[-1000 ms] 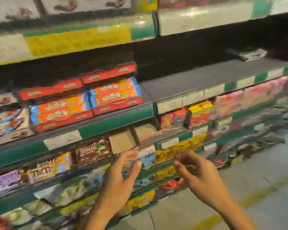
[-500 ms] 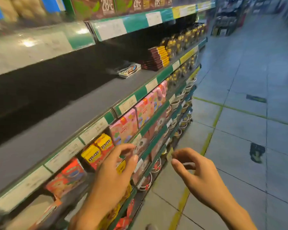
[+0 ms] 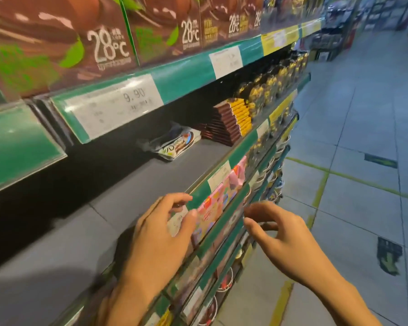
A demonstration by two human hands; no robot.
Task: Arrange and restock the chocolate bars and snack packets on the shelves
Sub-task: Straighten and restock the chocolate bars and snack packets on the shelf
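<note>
dim, bluish cast | motion blur at edges | wide-angle bend | glare on shelf labels (image 3: 113, 107)

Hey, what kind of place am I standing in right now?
Most likely a supermarket or convenience store aisle. Tiered shelves carry a price label reading 9.90 on a green edge strip, stacked chocolate bars sit on the grey shelf, and boxes marked 28°C line the tier above.

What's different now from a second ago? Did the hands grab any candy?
The view swung right along the aisle, from red snack boxes to a mostly bare grey shelf with stacked brown-and-yellow chocolate bars. Nothing was grabbed or let go: left hand and right hand stay empty, fingers loosely spread.
</note>
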